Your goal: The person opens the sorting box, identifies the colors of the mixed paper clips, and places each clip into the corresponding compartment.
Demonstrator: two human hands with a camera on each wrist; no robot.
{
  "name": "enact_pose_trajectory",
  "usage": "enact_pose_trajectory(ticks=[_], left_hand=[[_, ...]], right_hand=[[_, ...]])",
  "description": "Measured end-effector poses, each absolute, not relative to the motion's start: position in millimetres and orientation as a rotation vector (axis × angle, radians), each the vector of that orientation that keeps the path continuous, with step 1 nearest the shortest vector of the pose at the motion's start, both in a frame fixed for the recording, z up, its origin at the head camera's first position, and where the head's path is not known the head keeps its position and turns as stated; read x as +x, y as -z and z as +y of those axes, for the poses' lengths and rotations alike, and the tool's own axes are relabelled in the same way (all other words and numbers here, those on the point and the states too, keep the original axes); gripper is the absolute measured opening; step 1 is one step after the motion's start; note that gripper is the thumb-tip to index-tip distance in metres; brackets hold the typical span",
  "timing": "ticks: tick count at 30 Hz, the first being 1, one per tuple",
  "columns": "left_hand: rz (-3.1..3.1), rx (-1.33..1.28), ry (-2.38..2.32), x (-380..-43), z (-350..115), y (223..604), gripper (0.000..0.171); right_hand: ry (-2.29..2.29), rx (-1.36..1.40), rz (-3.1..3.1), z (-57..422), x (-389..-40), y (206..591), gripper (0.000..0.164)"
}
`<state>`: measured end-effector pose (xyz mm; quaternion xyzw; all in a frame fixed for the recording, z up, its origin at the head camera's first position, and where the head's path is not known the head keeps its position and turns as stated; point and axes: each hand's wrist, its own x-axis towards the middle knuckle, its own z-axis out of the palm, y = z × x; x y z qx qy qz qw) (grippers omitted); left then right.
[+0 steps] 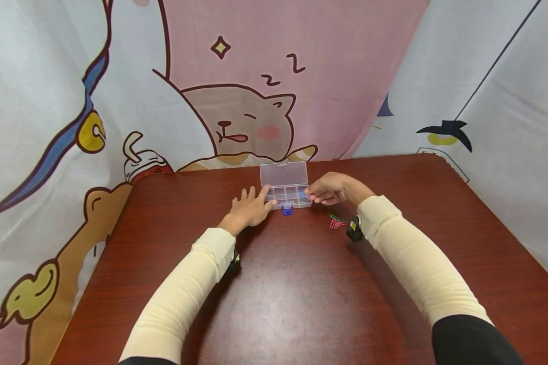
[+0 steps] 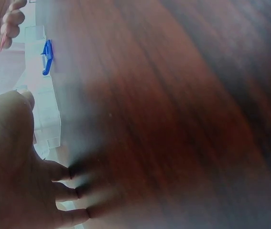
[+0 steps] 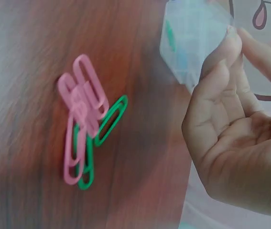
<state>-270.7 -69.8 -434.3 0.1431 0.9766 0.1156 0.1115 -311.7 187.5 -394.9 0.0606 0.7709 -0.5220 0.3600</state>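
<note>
A clear plastic compartment box (image 1: 276, 191) stands at the far side of the table, its lid (image 1: 283, 175) raised. My left hand (image 1: 250, 209) rests at the box's left end, fingers spread, with thumb and index finger at its edge. Over the right-hand compartments, my right hand (image 1: 331, 188) pinches a pink paper clip (image 2: 3, 40) between thumb and fingertips. Something green (image 3: 170, 36) and something blue show through the box wall at that end. Pink paper clips (image 3: 80, 107) and green paper clips (image 3: 112, 120) lie in a small overlapping pile, right of the box and nearer me.
A blue latch (image 1: 287, 210) hangs from the box's front, over the brown wooden table (image 1: 283, 294). Behind the table, a printed cartoon curtain (image 1: 347, 76) hangs close to its far edge. Each wrist wears a small black camera (image 1: 354, 229).
</note>
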Motion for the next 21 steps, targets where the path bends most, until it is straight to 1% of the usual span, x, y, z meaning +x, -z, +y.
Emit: enact_pose_trajectory(ticks=[8,15,21], left_hand=[[2.862,0.413,-0.323,-272,-69,435,0.064],[2.876,0.411,-0.306,-272,-68,434,0.064],[2.866,0.403,-0.311,-271,-68,434,0.064]], right_hand=[[1.404,0.179,1.949,172,-316,390,0.037],[1.39,0.163,2.015,162,-317,389,0.035],[1.358,0.184,2.067,159,-317,390,0.037]])
